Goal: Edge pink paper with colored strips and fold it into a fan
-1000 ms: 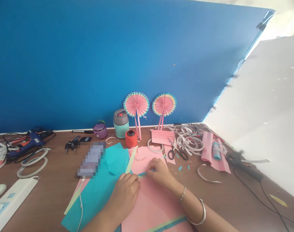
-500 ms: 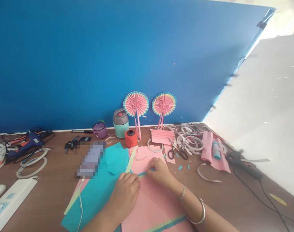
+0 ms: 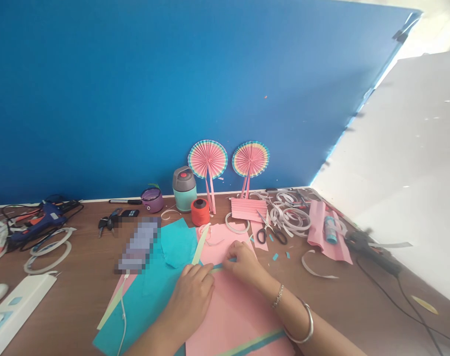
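Observation:
A pink sheet of paper (image 3: 239, 309) with green and blue strips along its near and far edges lies in front of me. My left hand (image 3: 195, 290) is closed, its bent fingers together at the sheet's far left corner. At the far edge, my right hand (image 3: 240, 262) is curled in a pinch on the strip; its fingertips are partly hidden. Under my left arm lies a large blue sheet (image 3: 150, 291). A pale green strip (image 3: 201, 244) sticks out beyond my left fingers. More pink paper (image 3: 210, 252) lies just beyond both hands.
Scissors (image 3: 269, 230), white tape coils (image 3: 289, 217) and a glue gun (image 3: 373, 252) lie to the right. Two pleated paper fans (image 3: 208, 159) lean on the blue wall. A red thread spool (image 3: 200, 213), flask (image 3: 184, 190), blurred phone (image 3: 140, 244) and power strip (image 3: 22, 306) are around the left.
Both hands stay almost in place at the far edge of the pink sheet. The view has shifted very slightly; nothing else has visibly moved.

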Demonstrator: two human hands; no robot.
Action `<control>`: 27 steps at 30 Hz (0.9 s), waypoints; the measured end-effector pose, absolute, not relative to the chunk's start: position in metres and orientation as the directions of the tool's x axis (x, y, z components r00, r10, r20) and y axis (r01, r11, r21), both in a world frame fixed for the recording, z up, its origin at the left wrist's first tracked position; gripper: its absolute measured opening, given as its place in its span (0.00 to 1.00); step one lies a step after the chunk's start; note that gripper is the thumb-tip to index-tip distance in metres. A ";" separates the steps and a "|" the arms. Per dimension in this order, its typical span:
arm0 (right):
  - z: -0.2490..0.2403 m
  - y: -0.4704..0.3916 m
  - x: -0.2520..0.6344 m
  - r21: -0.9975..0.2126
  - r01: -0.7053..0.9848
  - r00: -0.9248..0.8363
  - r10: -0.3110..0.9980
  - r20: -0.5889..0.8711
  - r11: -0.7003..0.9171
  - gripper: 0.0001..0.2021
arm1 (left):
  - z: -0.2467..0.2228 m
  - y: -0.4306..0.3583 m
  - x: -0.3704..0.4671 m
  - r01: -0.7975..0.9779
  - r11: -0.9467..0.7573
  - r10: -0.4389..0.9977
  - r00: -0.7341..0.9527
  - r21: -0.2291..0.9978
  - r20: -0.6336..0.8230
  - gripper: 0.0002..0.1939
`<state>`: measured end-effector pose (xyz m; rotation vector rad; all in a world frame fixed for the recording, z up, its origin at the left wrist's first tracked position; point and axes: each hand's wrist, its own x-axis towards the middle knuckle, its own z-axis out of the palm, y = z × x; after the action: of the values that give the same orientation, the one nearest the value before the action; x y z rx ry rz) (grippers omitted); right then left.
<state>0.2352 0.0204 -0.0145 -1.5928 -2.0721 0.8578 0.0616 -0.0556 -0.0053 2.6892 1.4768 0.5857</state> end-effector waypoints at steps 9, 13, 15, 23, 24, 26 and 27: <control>-0.017 0.020 0.235 -0.660 0.730 -0.272 0.962 -0.040 0.179 0.04 | -0.006 -0.056 0.061 0.815 -0.561 0.815 0.514 0.141 0.268 0.15; -0.018 0.020 0.235 -0.650 0.737 -0.275 0.961 -0.037 0.186 0.04 | -0.004 -0.056 0.062 0.815 -0.565 0.817 0.529 0.131 0.230 0.16; -0.018 0.020 0.235 -0.647 0.739 -0.277 0.960 -0.037 0.188 0.04 | -0.003 -0.056 0.063 0.813 -0.567 0.817 0.534 0.135 0.215 0.17; -0.015 0.018 0.234 -0.638 0.748 -0.270 0.962 -0.043 0.182 0.04 | 0.002 -0.058 0.066 0.820 -0.567 0.819 0.551 0.077 0.157 0.19; -0.015 0.018 0.233 -0.631 0.753 -0.271 0.962 -0.039 0.187 0.04 | 0.003 -0.058 0.067 0.822 -0.565 0.820 0.552 0.063 0.152 0.19; -0.013 0.017 0.234 -0.625 0.755 -0.274 0.961 -0.025 0.199 0.04 | 0.003 -0.058 0.068 0.827 -0.561 0.824 0.551 0.046 0.130 0.19; -0.012 0.017 0.234 -0.624 0.755 -0.271 0.962 -0.020 0.200 0.04 | 0.004 -0.058 0.068 0.830 -0.557 0.828 0.550 0.041 0.112 0.19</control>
<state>0.2341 0.0165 -0.0120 -1.6062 -2.1065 0.7562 0.0682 -0.0583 0.0036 2.7802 1.4862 0.1870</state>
